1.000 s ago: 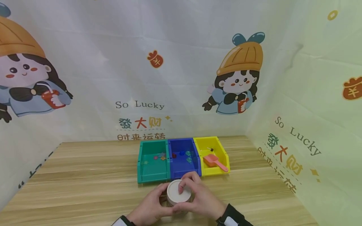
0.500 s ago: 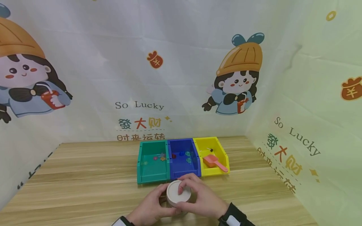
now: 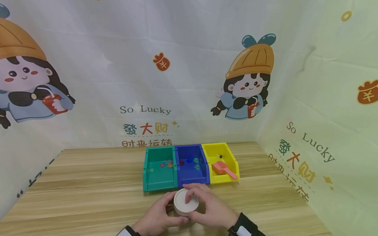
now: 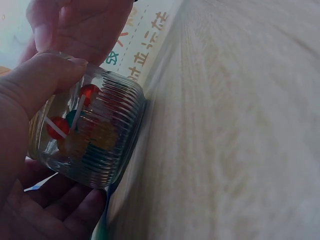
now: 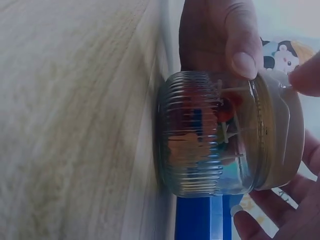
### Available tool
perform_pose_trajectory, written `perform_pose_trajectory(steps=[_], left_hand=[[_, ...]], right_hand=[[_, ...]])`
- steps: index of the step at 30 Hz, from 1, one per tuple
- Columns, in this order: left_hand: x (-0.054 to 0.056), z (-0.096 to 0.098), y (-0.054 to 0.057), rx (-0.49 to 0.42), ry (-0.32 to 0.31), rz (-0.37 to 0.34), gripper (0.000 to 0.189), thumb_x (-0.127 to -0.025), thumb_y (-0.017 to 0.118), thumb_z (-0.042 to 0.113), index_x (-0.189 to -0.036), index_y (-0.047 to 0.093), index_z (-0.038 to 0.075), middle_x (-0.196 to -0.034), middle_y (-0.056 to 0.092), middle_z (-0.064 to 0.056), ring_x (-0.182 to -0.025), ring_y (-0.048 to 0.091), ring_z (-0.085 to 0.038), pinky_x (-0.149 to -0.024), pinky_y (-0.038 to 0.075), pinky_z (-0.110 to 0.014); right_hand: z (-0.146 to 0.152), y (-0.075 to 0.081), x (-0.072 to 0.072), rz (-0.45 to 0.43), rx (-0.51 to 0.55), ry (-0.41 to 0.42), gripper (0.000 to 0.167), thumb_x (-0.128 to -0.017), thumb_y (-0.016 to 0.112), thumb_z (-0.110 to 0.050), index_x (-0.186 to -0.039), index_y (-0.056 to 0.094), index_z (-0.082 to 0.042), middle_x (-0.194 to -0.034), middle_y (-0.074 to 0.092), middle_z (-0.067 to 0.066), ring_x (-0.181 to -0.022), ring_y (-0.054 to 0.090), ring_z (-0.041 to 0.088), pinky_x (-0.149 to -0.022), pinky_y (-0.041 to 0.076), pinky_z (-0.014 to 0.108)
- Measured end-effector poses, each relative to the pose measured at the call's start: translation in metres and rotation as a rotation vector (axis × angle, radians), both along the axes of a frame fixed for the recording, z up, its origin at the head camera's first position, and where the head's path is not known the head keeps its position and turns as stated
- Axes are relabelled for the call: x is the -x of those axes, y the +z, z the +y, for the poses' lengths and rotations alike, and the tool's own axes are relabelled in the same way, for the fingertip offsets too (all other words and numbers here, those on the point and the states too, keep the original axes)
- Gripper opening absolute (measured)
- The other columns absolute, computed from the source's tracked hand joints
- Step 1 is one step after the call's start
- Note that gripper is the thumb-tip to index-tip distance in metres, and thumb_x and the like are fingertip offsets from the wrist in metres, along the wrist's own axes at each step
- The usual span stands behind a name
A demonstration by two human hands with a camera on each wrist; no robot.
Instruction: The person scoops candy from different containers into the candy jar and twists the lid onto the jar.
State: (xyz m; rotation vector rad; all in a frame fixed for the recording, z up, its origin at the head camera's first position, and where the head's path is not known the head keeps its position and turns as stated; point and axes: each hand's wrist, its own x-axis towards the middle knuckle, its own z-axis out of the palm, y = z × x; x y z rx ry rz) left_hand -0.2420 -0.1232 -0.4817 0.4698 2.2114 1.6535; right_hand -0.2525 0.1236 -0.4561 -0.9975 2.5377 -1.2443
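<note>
A ribbed glass jar (image 5: 192, 135) with a pale round lid (image 3: 181, 203) stands upright on the table in front of the bins. Ball-headed pins and coloured pieces show through its glass in both wrist views. My left hand (image 3: 156, 211) grips the jar's body from the left, thumb on the near side and fingers round the far side. My right hand (image 3: 217, 209) holds the lid from the right, one curled fingertip on its top and the thumb at its near rim. The lid sits on the jar's mouth.
Behind the jar, a green bin (image 3: 160, 180) holds small star shapes and a blue bin (image 3: 192, 178) holds coloured pieces. A yellow bin (image 3: 214, 150) contains a pink scoop (image 3: 222, 168) and a ball-headed pin (image 3: 220, 156). Printed cloth (image 3: 192, 88) surrounds the wooden table (image 3: 88, 190).
My right thumb has slid to the right along the lid's near rim, and the right fingers have shifted slightly toward me. The left hand and the jar stay where they were.
</note>
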Motion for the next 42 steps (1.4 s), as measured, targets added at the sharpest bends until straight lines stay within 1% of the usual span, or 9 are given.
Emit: perform_pose_trajectory(steps=[8, 11, 15, 18, 21, 24, 27, 35, 42], left_hand=[[0.0022, -0.0022, -0.0022, 0.016, 0.008, 0.024, 0.081, -0.093, 0.091, 0.031, -0.161, 0.051, 0.010, -0.149, 0.058, -0.009, -0.138, 0.061, -0.029, -0.118, 0.053, -0.056], [0.0022, -0.0024, -0.0020, 0.022, 0.005, 0.030, 0.082, -0.093, 0.091, 0.031, -0.161, 0.050, 0.009, -0.149, 0.058, -0.009, -0.138, 0.061, -0.030, -0.118, 0.053, -0.057], [0.0008, -0.0010, -0.0007, 0.011, 0.001, 0.018, 0.084, -0.093, 0.091, 0.035, -0.162, 0.050, 0.009, -0.153, 0.059, -0.010, -0.139, 0.062, -0.031, -0.118, 0.053, -0.056], [-0.0002, 0.0003, 0.0003, 0.000, 0.001, 0.011, 0.085, -0.093, 0.091, 0.038, -0.162, 0.050, 0.010, -0.155, 0.059, -0.011, -0.138, 0.063, -0.030, -0.118, 0.054, -0.054], [0.0000, 0.0002, 0.0008, -0.005, 0.000, 0.020, 0.084, -0.093, 0.091, 0.036, -0.162, 0.050, 0.010, -0.155, 0.058, -0.011, -0.138, 0.062, -0.030, -0.118, 0.054, -0.053], [-0.0002, -0.0011, 0.0006, 0.005, 0.004, 0.030, 0.082, -0.094, 0.090, 0.034, -0.161, 0.051, 0.009, -0.152, 0.058, -0.010, -0.138, 0.061, -0.029, -0.118, 0.054, -0.055], [0.0004, -0.0020, -0.0002, 0.026, 0.007, 0.042, 0.082, -0.094, 0.091, 0.032, -0.161, 0.051, 0.009, -0.149, 0.058, -0.010, -0.137, 0.061, -0.028, -0.118, 0.054, -0.056], [0.0002, -0.0018, -0.0014, -0.011, -0.005, 0.010, 0.083, -0.094, 0.090, 0.035, -0.162, 0.050, 0.011, -0.158, 0.056, -0.012, -0.140, 0.061, -0.031, -0.118, 0.054, -0.056], [-0.0004, -0.0029, -0.0011, 0.000, -0.003, 0.047, 0.081, -0.095, 0.089, 0.031, -0.162, 0.049, 0.008, -0.158, 0.055, -0.014, -0.140, 0.060, -0.032, -0.118, 0.054, -0.054]], right_hand=[[-0.0065, 0.0001, -0.0049, 0.007, 0.011, -0.082, 0.030, -0.095, 0.086, -0.048, -0.108, 0.061, -0.034, -0.133, 0.048, 0.000, -0.132, 0.052, 0.027, -0.103, 0.053, 0.034], [-0.0077, -0.0009, -0.0054, 0.006, 0.018, -0.091, 0.035, -0.093, 0.088, -0.049, -0.107, 0.060, -0.033, -0.137, 0.047, 0.003, -0.135, 0.051, 0.030, -0.106, 0.053, 0.038], [-0.0053, -0.0012, -0.0042, 0.004, 0.008, -0.046, 0.026, -0.098, 0.080, -0.044, -0.110, 0.060, -0.033, -0.164, 0.050, 0.007, -0.151, 0.046, 0.037, -0.119, 0.049, 0.066], [-0.0034, -0.0006, -0.0031, -0.021, 0.000, -0.013, 0.021, -0.099, 0.074, -0.038, -0.113, 0.061, -0.035, -0.171, 0.048, 0.002, -0.157, 0.041, 0.037, -0.121, 0.043, 0.075], [-0.0033, -0.0002, -0.0029, -0.040, -0.002, -0.013, 0.020, -0.100, 0.075, -0.039, -0.117, 0.063, -0.038, -0.166, 0.049, 0.000, -0.153, 0.044, 0.035, -0.121, 0.047, 0.067], [-0.0047, -0.0003, -0.0035, -0.040, 0.010, -0.036, 0.025, -0.100, 0.080, -0.044, -0.122, 0.068, -0.041, -0.152, 0.049, 0.001, -0.144, 0.047, 0.031, -0.114, 0.053, 0.047], [-0.0053, -0.0018, -0.0039, -0.034, 0.026, -0.055, 0.033, -0.096, 0.086, -0.045, -0.126, 0.071, -0.044, -0.143, 0.046, 0.000, -0.138, 0.047, 0.028, -0.107, 0.049, 0.035], [0.0002, -0.0053, 0.0003, -0.050, 0.058, 0.052, 0.041, -0.102, 0.079, -0.035, -0.142, 0.072, -0.038, -0.161, 0.049, 0.001, -0.149, 0.042, 0.029, -0.118, 0.043, 0.042], [-0.0056, -0.0055, -0.0011, -0.074, 0.037, -0.065, 0.044, -0.092, 0.089, -0.043, -0.133, 0.073, -0.046, -0.137, 0.047, 0.001, -0.131, 0.046, 0.024, -0.102, 0.049, 0.031]])
